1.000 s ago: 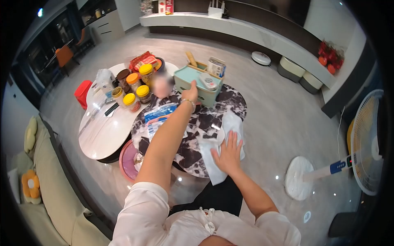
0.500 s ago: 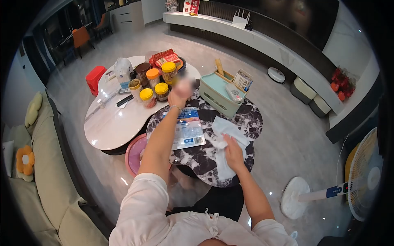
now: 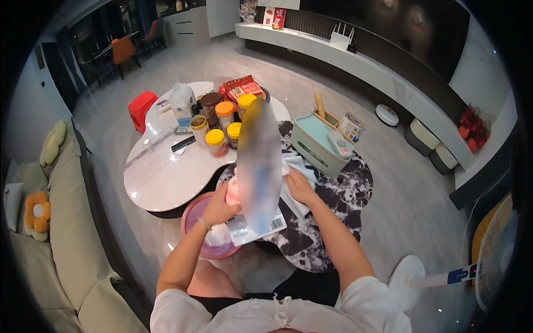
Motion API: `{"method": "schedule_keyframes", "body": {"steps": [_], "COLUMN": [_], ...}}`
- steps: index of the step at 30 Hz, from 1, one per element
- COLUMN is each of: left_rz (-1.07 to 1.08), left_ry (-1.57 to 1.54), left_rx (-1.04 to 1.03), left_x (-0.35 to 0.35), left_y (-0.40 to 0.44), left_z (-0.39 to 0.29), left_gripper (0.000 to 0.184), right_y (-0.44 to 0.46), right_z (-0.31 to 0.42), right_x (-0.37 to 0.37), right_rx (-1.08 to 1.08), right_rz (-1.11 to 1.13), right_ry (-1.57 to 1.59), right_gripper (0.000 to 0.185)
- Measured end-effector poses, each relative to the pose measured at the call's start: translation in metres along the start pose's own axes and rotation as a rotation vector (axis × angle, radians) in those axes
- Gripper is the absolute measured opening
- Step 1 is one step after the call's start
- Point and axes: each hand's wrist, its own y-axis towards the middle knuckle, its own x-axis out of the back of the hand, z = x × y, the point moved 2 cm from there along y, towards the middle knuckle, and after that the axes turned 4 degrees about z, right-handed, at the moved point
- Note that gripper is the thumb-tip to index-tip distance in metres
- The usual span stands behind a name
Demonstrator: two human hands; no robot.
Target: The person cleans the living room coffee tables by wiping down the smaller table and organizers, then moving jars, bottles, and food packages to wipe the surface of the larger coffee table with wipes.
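Observation:
My left hand [image 3: 221, 203] is closed round a pink rounded object [image 3: 233, 191], over the left side of the dark marble-patterned table [image 3: 327, 222]. A large blurred patch covers most of that object, so its kind cannot be made out. My right hand [image 3: 300, 187] grips a bunched white cloth [image 3: 295, 204] just right of the patch. Under my hands lies a blue-and-white plastic packet [image 3: 240, 233], its upper part hidden by the blur. The two hands are close together.
A teal storage box [image 3: 319, 145] stands at the dark table's far side. Several lidded jars [image 3: 216, 143] crowd the white table [image 3: 150, 186]. A pink basin [image 3: 194, 213] sits low at left. A fan [image 3: 494, 250] is at right, a sofa [image 3: 72, 238] at left.
My left hand has come back from the jars toward me, bringing the pink object near the cloth. My right hand has moved slightly left and up, bunching the cloth.

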Motion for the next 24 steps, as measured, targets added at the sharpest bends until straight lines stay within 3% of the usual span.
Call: {"method": "schedule_keyframes", "body": {"steps": [3,4,5,7,11,14,15,17,21,22,23,24], "left_rz": [-0.157,-0.142,-0.194,-0.188,-0.283,-0.357,-0.422,-0.481,-0.58,-0.606,-0.652,-0.673], "left_ry": [0.047,0.132,0.295,0.244,0.429,0.55,0.456,0.476,0.573,0.558,0.498,0.448], "left_rx": [-0.051,-0.06,-0.15,-0.155,-0.112,-0.153,-0.136,-0.09,0.014,0.006,-0.156,-0.075], "left_x": [-0.005,-0.006,-0.008,-0.007,-0.017,-0.017,-0.018,-0.019,-0.021,-0.02,-0.015,-0.005], "left_y": [-0.004,-0.003,-0.002,0.001,-0.004,-0.005,-0.006,-0.007,-0.015,-0.02,-0.021,-0.03], "left_z": [0.011,-0.007,-0.011,-0.018,0.005,-0.003,0.0,0.003,-0.004,-0.003,0.009,0.006], "left_gripper": [0.07,0.07,0.071,0.075,0.082,0.083,0.079,0.075,0.073,0.073,0.072,0.067], "right_y": [0.081,0.107,0.127,0.168,0.208,0.204,0.194,0.18,0.137,0.129,0.121,0.113], "right_z": [-0.008,-0.012,-0.016,-0.032,-0.044,-0.028,-0.022,-0.002,0.021,0.026,0.031,0.036], "right_x": [-0.033,-0.04,-0.045,-0.052,-0.042,-0.038,-0.039,-0.044,-0.06,-0.064,-0.069,-0.073], "right_rx": [0.09,0.006,0.015,-0.173,-0.309,-0.277,-0.285,-0.118,0.116,0.116,0.139,0.159], "right_rz": [0.082,0.147,0.138,-0.035,-0.102,-0.009,0.002,0.2,0.25,0.259,0.272,0.279], "right_ry": [-0.282,-0.466,-0.459,-0.619,-0.675,-0.697,-0.708,-0.809,-0.725,-0.72,-0.726,-0.731], "right_gripper": [0.048,0.052,0.052,0.056,0.058,0.058,0.058,0.057,0.054,0.054,0.054,0.054]}}
